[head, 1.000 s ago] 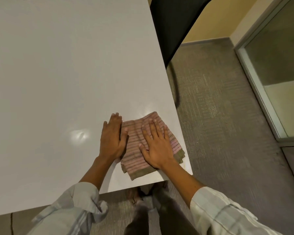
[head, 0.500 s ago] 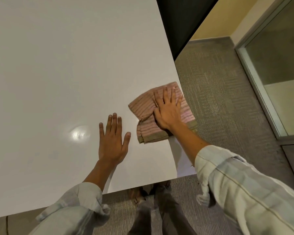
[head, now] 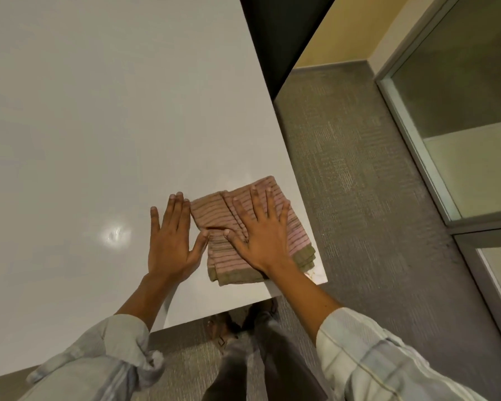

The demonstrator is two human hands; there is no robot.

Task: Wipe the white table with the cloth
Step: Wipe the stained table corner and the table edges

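Observation:
A folded pink cloth (head: 214, 214) with thin dark stripes and olive borders lies near the front right corner of the white table (head: 99, 111). My right hand (head: 261, 233) presses flat on the cloth with its fingers spread. My left hand (head: 171, 241) rests flat on the bare tabletop just left of the cloth, fingers apart, its thumb touching the cloth's left edge. The right part of the cloth is hidden under my right hand.
The table's right edge runs close to the cloth, with grey carpet (head: 359, 198) beyond it. A dark panel (head: 272, 39) stands at the far right corner. A glass partition with a metal frame (head: 446, 140) is on the right. My legs (head: 252, 357) are below the front edge.
My right hand pushed the cloth away along the right edge, then pulled it back toward the front corner. My left hand stayed flat on the table beside it.

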